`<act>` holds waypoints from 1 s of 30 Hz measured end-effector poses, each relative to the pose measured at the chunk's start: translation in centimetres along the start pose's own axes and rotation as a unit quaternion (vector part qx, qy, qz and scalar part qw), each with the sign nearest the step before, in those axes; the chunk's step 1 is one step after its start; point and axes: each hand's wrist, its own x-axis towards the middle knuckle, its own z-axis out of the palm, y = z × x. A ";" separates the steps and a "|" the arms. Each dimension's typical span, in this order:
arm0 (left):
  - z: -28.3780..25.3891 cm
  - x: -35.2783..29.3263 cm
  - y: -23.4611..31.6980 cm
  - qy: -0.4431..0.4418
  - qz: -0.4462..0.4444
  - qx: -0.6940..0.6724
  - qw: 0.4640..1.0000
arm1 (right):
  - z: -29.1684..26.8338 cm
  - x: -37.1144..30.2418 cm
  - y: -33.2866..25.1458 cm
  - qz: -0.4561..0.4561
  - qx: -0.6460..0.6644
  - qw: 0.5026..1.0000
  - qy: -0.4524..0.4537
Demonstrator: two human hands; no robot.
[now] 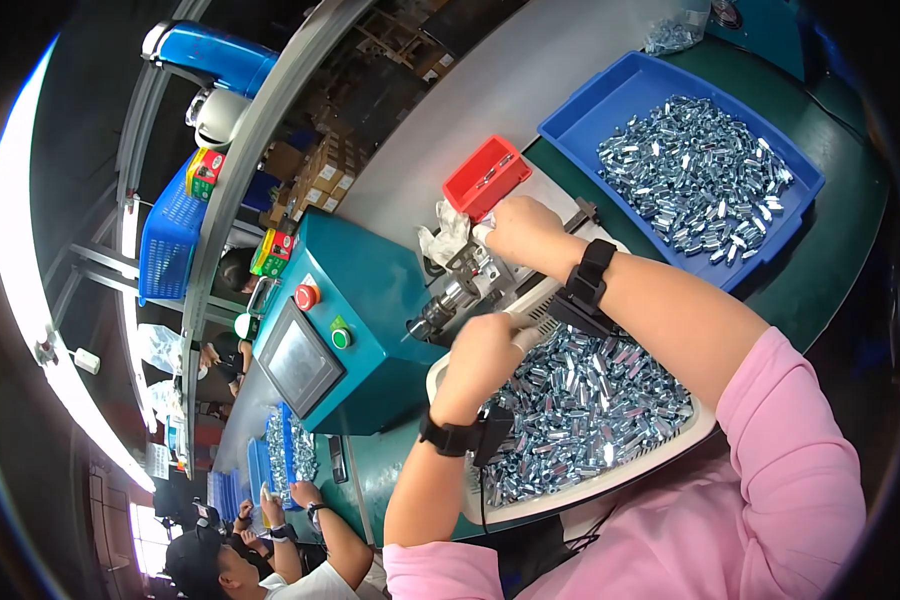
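Observation:
My left hand (480,352) is curled in front of the machine's metal spindle (440,308), over the edge of a cream basket (442,378). A white cover shows on its thumb. Whatever its fingers pinch is hidden. My right hand (528,232) reaches over the metal clamping fixture (490,268), its fingers bent together at the far side; anything in them is out of sight. Short shiny hexagonal metal pieces (590,410) fill the basket. Just beyond my right hand stands a red bin (485,172) with a few pieces inside.
A blue tray (580,105) of similar pieces lies at right. At left stands a teal machine (370,275) with a screen (298,360), a red button (307,296) and a green button (341,338). A crumpled white glove (444,235) lies by the fixture. Another person (210,560) works at lower left.

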 end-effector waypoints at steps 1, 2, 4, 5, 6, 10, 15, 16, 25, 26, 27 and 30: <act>0.8 -0.4 0.1 -0.038 0.038 0.031 0.998 | 0.2 -0.3 -0.1 -0.020 -0.019 1.000 0.005; 1.5 -0.4 0.1 -0.036 0.037 0.027 0.998 | 0.1 -0.6 -0.4 -0.041 -0.039 0.998 0.012; 3.3 -0.3 0.1 -0.044 0.010 0.078 0.996 | -0.1 -1.0 -1.0 -0.030 -0.033 0.998 -0.041; 3.7 -0.3 -0.1 -0.050 -0.005 0.102 0.993 | -0.4 -1.2 -1.5 -0.017 -0.022 0.995 -0.092; 3.8 -0.3 -0.4 -0.049 -0.008 0.097 0.994 | -0.5 -1.4 -1.9 -0.004 -0.012 0.990 -0.143; 3.1 -0.1 -0.7 -0.075 -0.010 0.092 0.993 | -0.6 -1.8 -2.2 0.005 0.056 0.984 -0.170; -0.9 -2.1 -0.2 -0.044 -0.028 -0.027 0.998 | 0.5 -1.7 -1.7 0.003 0.081 0.979 -0.189; -1.7 -2.4 -0.3 -0.022 -0.065 -0.105 0.992 | 0.6 -1.7 -1.6 0.007 0.088 0.977 -0.193; -4.2 -2.4 -1.6 0.372 -0.042 -0.509 0.775 | 0.7 -2.0 -1.8 0.024 0.145 0.969 -0.200; -4.1 -2.3 -1.7 0.405 -0.044 -0.515 0.755 | 0.7 -2.0 -1.8 0.016 0.137 0.970 -0.201; -4.0 -2.2 -1.9 0.405 -0.045 -0.517 0.753 | 0.8 -2.0 -1.8 0.017 0.135 0.970 -0.202; -3.9 -2.1 -2.0 0.433 -0.044 -0.506 0.744 | 1.0 -2.3 -1.8 0.034 0.152 0.970 -0.189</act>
